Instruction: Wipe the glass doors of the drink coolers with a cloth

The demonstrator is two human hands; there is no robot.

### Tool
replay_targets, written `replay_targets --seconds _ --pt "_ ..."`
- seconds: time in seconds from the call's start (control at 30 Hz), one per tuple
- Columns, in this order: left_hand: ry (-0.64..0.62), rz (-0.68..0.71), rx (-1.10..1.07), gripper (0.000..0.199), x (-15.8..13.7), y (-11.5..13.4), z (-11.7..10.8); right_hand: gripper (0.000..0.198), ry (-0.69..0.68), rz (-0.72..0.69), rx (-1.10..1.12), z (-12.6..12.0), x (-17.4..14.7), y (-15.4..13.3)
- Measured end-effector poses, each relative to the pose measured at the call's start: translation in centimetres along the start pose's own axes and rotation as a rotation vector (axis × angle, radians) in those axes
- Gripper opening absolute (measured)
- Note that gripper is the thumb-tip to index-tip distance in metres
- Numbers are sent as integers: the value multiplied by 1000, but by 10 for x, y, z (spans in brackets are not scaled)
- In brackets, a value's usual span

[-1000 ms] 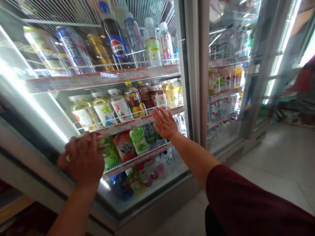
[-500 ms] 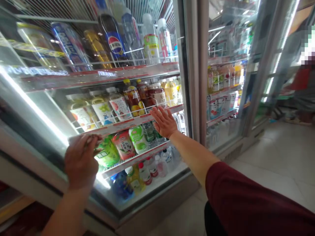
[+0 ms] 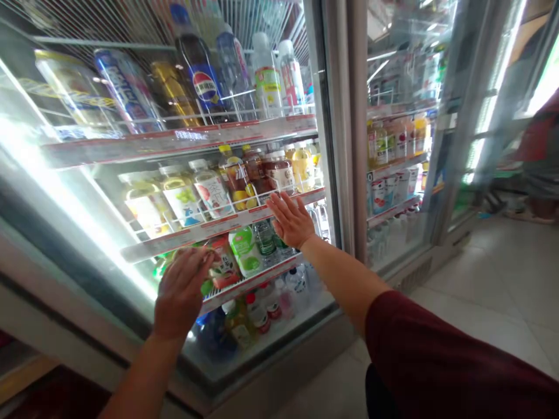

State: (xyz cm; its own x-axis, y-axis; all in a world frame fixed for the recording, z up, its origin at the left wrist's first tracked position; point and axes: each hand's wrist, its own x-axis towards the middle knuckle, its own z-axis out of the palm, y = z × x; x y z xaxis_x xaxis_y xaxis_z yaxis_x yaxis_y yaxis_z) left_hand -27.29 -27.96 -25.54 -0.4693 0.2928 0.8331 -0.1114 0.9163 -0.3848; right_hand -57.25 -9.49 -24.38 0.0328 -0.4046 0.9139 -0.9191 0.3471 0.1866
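Observation:
My right hand (image 3: 292, 221) is stretched out flat with its fingers spread, palm toward the lit glass front of a drinks fridge (image 3: 262, 364). Whether the palm presses on the glass I cannot tell. Lower and to the left, my left hand (image 3: 181, 291) has its fingers curled together. Something small and thin seems to be between its fingertips, too blurred to name. Behind the left hand show a red drink pouch (image 3: 225, 265) and a green-and-white pouch (image 3: 245, 250). Bottles of dark tea (image 3: 280, 173) stand on the shelf behind my right fingertips.
Large cans (image 3: 126, 93) and a cola bottle (image 3: 204, 78) fill the upper shelf. Small bottles (image 3: 257, 314) stand at the bottom. A second glass-fronted fridge (image 3: 397, 169) adjoins on the right, beside a tiled floor (image 3: 493, 291). Part of another person (image 3: 541, 151) shows at the far right.
My left hand has moved right across the fridge front, now covering the green pouch it was beside. My right hand stays almost in place, still flat.

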Motion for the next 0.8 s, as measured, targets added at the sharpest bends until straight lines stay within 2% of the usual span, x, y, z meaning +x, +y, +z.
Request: replay_targets --seconds 0.13,0.2,0.23,0.3,0.4,0.47,0.53,0.7,0.77,0.8 --pt "123 82 82 49 85 -18 -10 65 21 -2 -16 0 -1 0" --pt "158 80 107 50 103 -14 -6 66 13 -3 -12 0 -1 0" --pt "166 78 118 53 101 -9 -2 67 10 -3 -11 0 -1 0" --pt "166 88 126 59 76 7 9 69 11 -3 -14 1 -1 0" --pt "67 161 85 66 22 28 21 70 25 -5 -24 2 -1 0" --pt "-5 203 41 64 4 32 22 69 40 -15 -29 2 -1 1" --pt "-30 206 28 60 15 25 17 67 48 -22 -27 2 -1 1" --pt "126 103 93 46 105 -6 6 69 -6 2 -1 0 0 1" --pt "168 74 106 44 118 -5 9 69 -12 5 -2 0 0 0" --pt "174 70 108 45 113 -1 12 69 -6 3 -8 0 0 0"
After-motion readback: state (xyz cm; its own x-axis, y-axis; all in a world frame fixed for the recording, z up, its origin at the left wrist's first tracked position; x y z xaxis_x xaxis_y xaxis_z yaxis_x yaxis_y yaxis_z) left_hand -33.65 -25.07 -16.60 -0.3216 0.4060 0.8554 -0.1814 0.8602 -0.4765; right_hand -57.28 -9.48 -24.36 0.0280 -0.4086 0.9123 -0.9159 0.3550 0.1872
